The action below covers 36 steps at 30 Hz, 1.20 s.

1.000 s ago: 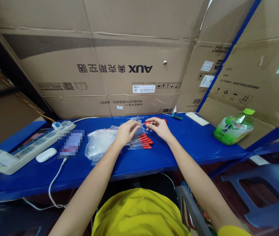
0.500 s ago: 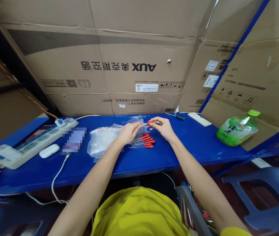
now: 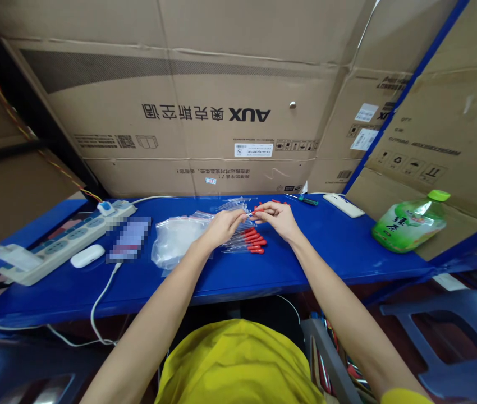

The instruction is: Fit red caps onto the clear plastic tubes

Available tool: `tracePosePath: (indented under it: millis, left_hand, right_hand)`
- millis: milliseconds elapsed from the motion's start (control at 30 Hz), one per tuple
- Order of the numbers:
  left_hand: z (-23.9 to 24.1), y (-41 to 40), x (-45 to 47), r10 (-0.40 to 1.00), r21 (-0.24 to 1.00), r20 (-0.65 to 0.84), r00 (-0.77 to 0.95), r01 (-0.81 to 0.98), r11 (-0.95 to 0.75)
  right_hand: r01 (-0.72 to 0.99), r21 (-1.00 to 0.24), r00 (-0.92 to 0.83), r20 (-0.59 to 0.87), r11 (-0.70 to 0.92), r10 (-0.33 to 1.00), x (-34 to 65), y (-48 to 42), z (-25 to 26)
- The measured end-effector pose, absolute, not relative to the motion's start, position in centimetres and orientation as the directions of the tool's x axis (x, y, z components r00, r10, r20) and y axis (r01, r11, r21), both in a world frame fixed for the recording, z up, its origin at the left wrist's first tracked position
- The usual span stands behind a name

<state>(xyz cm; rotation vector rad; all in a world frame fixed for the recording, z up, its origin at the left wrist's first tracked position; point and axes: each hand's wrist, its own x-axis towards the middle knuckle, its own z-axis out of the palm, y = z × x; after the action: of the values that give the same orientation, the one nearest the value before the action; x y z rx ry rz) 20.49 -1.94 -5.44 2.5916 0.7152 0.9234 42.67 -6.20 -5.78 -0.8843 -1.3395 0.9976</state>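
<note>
My left hand (image 3: 224, 225) pinches a thin clear glass tube near its end, above the middle of the blue table. Facing it, my right hand (image 3: 279, 219) grips a small red rubber bulb (image 3: 258, 210) between thumb and fingers; bulb and tube end meet, though how far one sits over the other cannot be made out. Below the hands lie several glass droppers (image 3: 256, 243) with red bulbs, side by side. Bare glass tubes (image 3: 238, 202) are heaped behind my left hand. More red bulbs (image 3: 278, 202) show behind my right hand, partly hidden.
Clear plastic bags (image 3: 175, 241) lie left of my left arm. Farther left are a phone (image 3: 129, 240), a white earbud case (image 3: 87, 256) and a power strip (image 3: 70, 235). A green screwdriver (image 3: 308, 201), a white phone-like object (image 3: 343, 205) and a green bottle (image 3: 409, 221) are rightward. Cardboard (image 3: 221, 73) walls the back.
Both hands keep nearly the same hold on the tube and the red bulb. The whole view has shifted slightly, and more red bulbs show behind my right hand.
</note>
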Motion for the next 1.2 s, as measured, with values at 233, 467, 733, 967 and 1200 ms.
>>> tracePosePath:
  millis: [233, 467, 733, 967, 1200]
  left_hand:
    - [-5.3, -2.2, 20.38, 0.553, 0.371, 0.534, 0.639, 0.411, -0.833]
    - [-5.02, -2.58, 20.24, 0.618, 0.362, 0.548, 0.564, 0.506, -0.783]
    - [-5.01, -2.34, 20.41, 0.633, 0.437, 0.461, 0.622, 0.461, -0.772]
    - [-4.88, -2.15, 20.04, 0.547, 0.404, 0.494, 0.676, 0.379, -0.833]
    - [-4.7, -2.18, 19.85, 0.514, 0.387, 0.498, 0.699, 0.351, -0.853]
  right_hand:
    - [-0.04, -0.931, -0.038, 0.363, 0.362, 0.931, 42.69, -6.14, -5.54]
    - [0.026, -0.936, -0.063, 0.348, 0.35, 0.935, 43.0, -5.91, -5.38]
    - [0.006, -0.934, -0.043, 0.358, 0.358, 0.933, 43.15, -6.03, -5.24]
    - [-0.018, -0.942, -0.065, 0.334, 0.334, 0.94, 43.05, -6.2, -5.34]
    - [-0.012, -0.95, -0.076, 0.313, 0.313, 0.947, 43.08, -6.28, -5.36]
